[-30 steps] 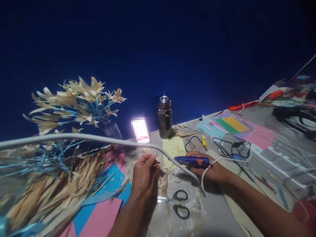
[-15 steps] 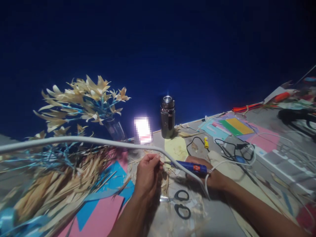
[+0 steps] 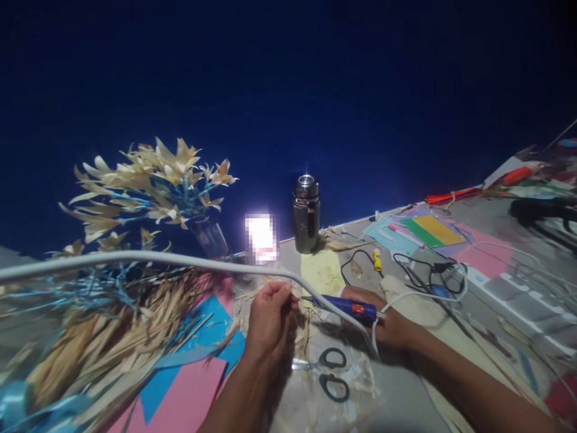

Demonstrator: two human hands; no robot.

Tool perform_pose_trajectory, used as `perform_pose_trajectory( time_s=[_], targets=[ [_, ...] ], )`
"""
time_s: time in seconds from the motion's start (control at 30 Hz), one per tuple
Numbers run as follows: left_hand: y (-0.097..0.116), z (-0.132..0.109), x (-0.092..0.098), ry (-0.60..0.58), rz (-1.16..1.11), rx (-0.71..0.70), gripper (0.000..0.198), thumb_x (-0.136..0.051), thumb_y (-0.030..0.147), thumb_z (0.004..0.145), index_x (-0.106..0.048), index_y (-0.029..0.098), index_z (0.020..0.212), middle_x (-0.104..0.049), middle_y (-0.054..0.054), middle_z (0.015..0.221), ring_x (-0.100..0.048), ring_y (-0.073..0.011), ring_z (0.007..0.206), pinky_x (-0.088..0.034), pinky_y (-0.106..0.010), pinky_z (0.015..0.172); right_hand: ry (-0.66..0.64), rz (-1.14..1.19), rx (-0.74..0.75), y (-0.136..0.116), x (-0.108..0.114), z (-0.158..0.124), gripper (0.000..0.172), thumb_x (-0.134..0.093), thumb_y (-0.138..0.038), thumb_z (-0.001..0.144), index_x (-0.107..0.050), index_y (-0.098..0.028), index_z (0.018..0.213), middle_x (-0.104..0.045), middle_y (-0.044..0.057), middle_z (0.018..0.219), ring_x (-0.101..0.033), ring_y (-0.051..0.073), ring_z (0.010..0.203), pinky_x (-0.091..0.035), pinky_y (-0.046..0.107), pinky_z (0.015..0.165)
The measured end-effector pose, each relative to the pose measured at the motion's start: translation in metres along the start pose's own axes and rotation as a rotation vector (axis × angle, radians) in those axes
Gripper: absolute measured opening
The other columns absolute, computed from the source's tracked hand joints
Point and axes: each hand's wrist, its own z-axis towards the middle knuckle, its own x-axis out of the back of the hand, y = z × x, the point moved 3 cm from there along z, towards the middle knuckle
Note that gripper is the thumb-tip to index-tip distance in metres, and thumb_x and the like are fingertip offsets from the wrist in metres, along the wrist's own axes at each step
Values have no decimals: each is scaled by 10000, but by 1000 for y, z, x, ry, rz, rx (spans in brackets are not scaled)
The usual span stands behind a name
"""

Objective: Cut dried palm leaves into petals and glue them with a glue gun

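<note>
My right hand point(image 3: 383, 316) is wrapped round a blue hot glue gun point(image 3: 347, 305) with a red label, its thin metal tip aimed left. At that tip is my left hand point(image 3: 273, 310), thumb and fingers pinched together. Whatever lies in the pinch is too small and hidden to make out. Below the hands lies a pair of scissors point(image 3: 333, 376) with dark handles, among dry scraps. A thick white cord point(image 3: 148, 257) crosses the view from the left and passes in front of the glue gun.
Pale husk-like flowers point(image 3: 175, 162) on blue stems stand in a clear vase point(image 3: 211, 237) at left, above dry husk strips point(image 3: 90, 337). A dark flask point(image 3: 306, 213) stands at the back beside a bright blurred patch. Coloured sheets point(image 3: 433, 231) and a white power strip point(image 3: 518, 304) lie at right.
The glue gun and my right hand have shifted very slightly. My left hand stays almost where it was, still pinched at the tip.
</note>
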Motion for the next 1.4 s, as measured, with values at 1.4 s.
perform_pose_trajectory(
  time_s=[1.4],
  targets=[
    [-2,1,0,49,104,-84,335,-882,327,580,-609,168,691,-624,24,530,-534,-98,452,-412,-195,459,7,-91,7,13,-5,-4,362,-631,-514,932,-510,-209,780,-542,2,750,-494,165,671,-367,294,645]
  ],
)
